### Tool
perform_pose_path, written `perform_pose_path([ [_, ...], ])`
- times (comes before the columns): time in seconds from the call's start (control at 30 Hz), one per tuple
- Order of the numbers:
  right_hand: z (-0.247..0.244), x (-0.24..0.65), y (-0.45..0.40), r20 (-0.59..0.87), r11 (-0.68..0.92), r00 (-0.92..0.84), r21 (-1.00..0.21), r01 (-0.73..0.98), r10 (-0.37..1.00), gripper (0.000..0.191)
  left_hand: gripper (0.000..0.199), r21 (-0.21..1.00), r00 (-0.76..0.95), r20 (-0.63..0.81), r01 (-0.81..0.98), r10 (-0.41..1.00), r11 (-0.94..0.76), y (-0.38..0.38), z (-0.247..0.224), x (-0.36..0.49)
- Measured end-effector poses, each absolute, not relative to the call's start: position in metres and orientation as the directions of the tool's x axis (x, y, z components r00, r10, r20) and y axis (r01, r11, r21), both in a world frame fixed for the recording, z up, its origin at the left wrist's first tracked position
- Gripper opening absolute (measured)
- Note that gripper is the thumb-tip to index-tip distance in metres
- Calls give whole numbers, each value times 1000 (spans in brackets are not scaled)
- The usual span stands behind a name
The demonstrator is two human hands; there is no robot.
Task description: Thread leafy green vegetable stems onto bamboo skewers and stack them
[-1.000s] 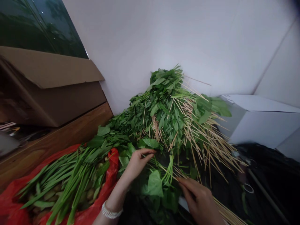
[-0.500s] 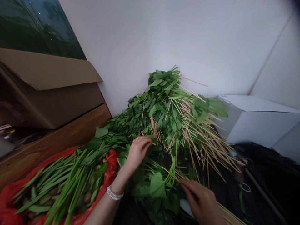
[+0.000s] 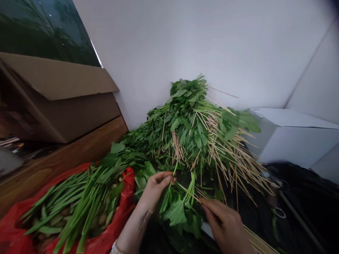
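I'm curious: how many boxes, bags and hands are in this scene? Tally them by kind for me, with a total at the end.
brown cardboard box: 1
white box: 1
red plastic bag: 1
bare hands, left hand and right hand: 2
Total: 5

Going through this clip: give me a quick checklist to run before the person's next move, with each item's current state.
1. Left hand holding stem: ok, fingers closed on it.
2. Right hand holding skewers: cannot tell, fingertips reach them but the grip is unclear.
3. Heap of greens supported: ok, it leans against the wall.
4. Skewers in the heap lying tidily: not ok, they splay out in many directions.
5. Red bag clear of left hand: cannot tell, they are very close.
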State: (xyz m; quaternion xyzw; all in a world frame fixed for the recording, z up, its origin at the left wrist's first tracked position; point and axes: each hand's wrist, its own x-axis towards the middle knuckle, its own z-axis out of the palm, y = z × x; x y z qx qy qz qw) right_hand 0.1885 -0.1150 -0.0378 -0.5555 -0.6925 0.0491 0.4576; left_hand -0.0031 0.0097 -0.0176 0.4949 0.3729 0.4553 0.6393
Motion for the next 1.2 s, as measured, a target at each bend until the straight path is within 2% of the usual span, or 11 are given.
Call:
perform_pose_path([
  [0.17,-41,186,-112,558,367,46,-603,709,829,23,22,982,383,-13,-168,924,84,8,-17,-4],
  [1.03,-52,185,-111,569,366,31,-568,738,822,26,28,998,405,-3,-61,914,30,-1,-13,-1],
  [1.2,-50,185,-112,544,347,26,-569,746,839,27,27,999,387,21,29,922,-35,0,-12,0],
])
